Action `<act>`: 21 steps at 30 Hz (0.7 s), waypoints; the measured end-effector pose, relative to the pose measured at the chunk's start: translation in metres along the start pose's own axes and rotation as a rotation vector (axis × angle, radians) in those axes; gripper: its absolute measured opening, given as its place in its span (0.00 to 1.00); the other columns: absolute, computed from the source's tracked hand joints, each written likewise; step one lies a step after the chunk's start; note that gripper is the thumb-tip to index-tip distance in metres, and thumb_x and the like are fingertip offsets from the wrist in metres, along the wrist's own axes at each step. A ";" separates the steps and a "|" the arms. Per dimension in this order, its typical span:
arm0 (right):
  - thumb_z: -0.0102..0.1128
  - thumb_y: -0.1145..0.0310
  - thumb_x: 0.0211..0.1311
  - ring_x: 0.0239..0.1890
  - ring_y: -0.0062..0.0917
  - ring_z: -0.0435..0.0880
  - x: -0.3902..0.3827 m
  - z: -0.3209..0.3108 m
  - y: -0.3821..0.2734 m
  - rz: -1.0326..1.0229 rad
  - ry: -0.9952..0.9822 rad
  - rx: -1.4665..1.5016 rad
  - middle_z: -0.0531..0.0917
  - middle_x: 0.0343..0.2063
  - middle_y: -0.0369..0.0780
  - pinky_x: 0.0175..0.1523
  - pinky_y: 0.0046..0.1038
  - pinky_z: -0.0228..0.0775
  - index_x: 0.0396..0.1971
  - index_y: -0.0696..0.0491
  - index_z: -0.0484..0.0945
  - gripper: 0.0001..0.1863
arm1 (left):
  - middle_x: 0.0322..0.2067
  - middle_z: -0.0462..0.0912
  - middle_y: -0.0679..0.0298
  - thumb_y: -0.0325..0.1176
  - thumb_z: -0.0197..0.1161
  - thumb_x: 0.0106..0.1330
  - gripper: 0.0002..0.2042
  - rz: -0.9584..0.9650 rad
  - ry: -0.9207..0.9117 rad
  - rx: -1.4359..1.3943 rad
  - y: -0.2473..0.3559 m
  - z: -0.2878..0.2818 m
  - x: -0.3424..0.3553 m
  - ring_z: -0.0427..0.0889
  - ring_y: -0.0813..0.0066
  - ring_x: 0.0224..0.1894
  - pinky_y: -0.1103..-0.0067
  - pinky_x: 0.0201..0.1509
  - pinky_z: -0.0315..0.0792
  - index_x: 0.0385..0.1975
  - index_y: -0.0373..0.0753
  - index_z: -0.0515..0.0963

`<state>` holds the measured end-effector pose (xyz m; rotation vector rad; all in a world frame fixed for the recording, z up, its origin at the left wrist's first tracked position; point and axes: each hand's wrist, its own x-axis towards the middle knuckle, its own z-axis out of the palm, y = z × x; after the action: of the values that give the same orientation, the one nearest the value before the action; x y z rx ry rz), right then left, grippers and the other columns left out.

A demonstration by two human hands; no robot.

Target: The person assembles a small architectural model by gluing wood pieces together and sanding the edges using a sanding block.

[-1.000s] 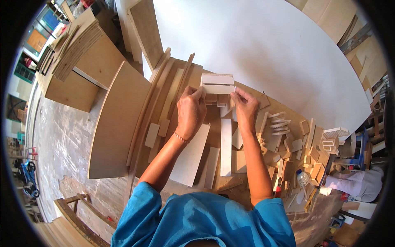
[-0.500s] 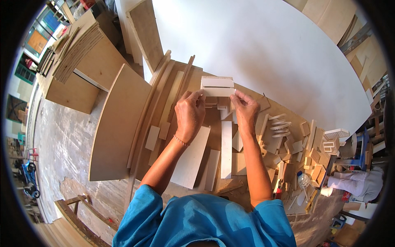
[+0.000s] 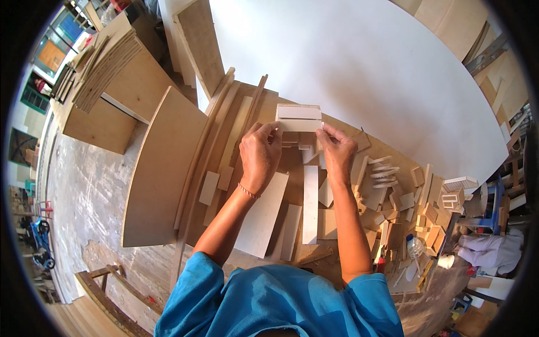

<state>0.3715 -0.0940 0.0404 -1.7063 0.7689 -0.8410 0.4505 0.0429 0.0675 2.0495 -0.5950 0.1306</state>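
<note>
Both arms reach forward over a wooden worktable (image 3: 290,160). My left hand (image 3: 260,154) pinches the left end of a short white wooden slat (image 3: 300,126), and my right hand (image 3: 338,150) pinches its right end. The slat lies level across the near side of a small piece with a second white slat (image 3: 299,112) just beyond it; a narrow dark gap parts the two. Short wood blocks show beneath, partly covered by my hands and the slat. Below my hands lie a long narrow white strip (image 3: 310,205) and a wider white board (image 3: 263,218).
Small wood offcuts (image 3: 393,216), a stack of pale curved pieces (image 3: 385,173) and a clear bottle (image 3: 414,246) crowd the table's right side. A large plywood panel (image 3: 160,174) leans at the left. A big white sheet (image 3: 348,56) spans the far side. Another person (image 3: 488,251) is at far right.
</note>
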 end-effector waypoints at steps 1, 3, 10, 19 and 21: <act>0.65 0.72 0.47 0.21 0.18 0.75 0.000 0.000 0.000 -0.002 0.004 0.008 0.79 0.19 0.39 0.29 0.21 0.66 0.34 0.61 0.81 0.13 | 0.27 0.81 0.54 0.25 0.59 0.55 0.08 0.000 0.000 0.001 0.001 0.000 0.000 0.82 0.69 0.28 0.80 0.34 0.73 0.34 0.31 0.79; 0.65 0.71 0.47 0.20 0.17 0.75 -0.001 0.000 -0.002 -0.004 0.006 0.018 0.79 0.19 0.39 0.28 0.21 0.66 0.34 0.61 0.81 0.13 | 0.27 0.82 0.56 0.25 0.59 0.55 0.08 -0.096 -0.008 -0.042 0.003 -0.001 0.000 0.82 0.70 0.28 0.80 0.34 0.73 0.33 0.31 0.79; 0.65 0.71 0.48 0.19 0.17 0.74 -0.001 0.001 -0.004 0.018 -0.007 0.038 0.78 0.18 0.38 0.26 0.21 0.65 0.34 0.61 0.81 0.13 | 0.28 0.82 0.56 0.26 0.60 0.55 0.09 -0.101 -0.015 -0.065 0.001 -0.001 0.000 0.82 0.71 0.28 0.81 0.33 0.73 0.35 0.31 0.80; 0.65 0.71 0.47 0.22 0.19 0.75 -0.001 0.001 0.002 0.001 0.005 0.013 0.79 0.20 0.40 0.30 0.22 0.67 0.34 0.61 0.81 0.13 | 0.26 0.80 0.56 0.27 0.61 0.54 0.07 -0.069 0.029 -0.104 -0.001 0.002 0.000 0.79 0.64 0.25 0.76 0.32 0.72 0.30 0.32 0.81; 0.65 0.71 0.47 0.22 0.20 0.76 -0.001 0.001 0.002 0.006 0.002 0.023 0.79 0.20 0.40 0.30 0.22 0.67 0.34 0.61 0.81 0.13 | 0.26 0.80 0.55 0.28 0.61 0.54 0.07 -0.079 0.025 -0.095 -0.001 0.003 0.001 0.79 0.64 0.25 0.76 0.32 0.72 0.30 0.32 0.81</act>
<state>0.3717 -0.0938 0.0380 -1.6827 0.7629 -0.8449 0.4513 0.0409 0.0656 1.9733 -0.4947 0.0799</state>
